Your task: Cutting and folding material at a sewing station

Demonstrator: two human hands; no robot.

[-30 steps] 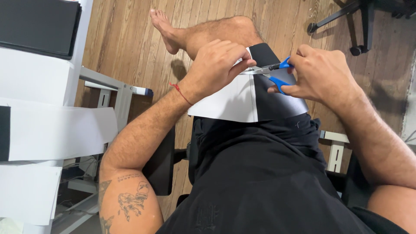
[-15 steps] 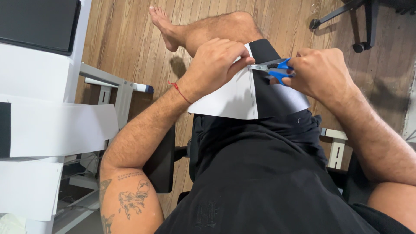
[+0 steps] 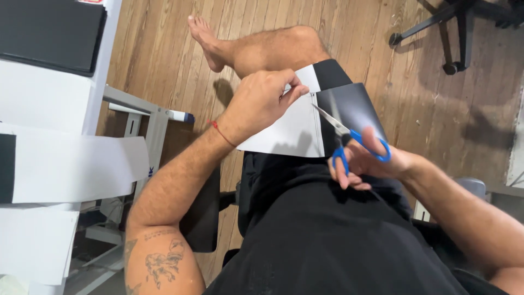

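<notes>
The sheet of paper [image 3: 284, 131] lies across the person's lap, white on its left part and dark on its right, and the boundary between the two runs away from the body toward the knee; that line is the axis everything here turns on. The blue-handled scissors [image 3: 349, 136] lie nearly along it, blades pointing up and to the left, tips at the seam, handles toward the body. The right hand [image 3: 371, 164] has its grip closed through the handle loops (the blades look only slightly parted, hard to tell more). The left hand [image 3: 262, 101] is nearer the sheet's far edge, fingers pinched shut on its top, just left of the seam, so the paper sits between the two hands above the wooden floor [image 3: 426, 109]
</notes>
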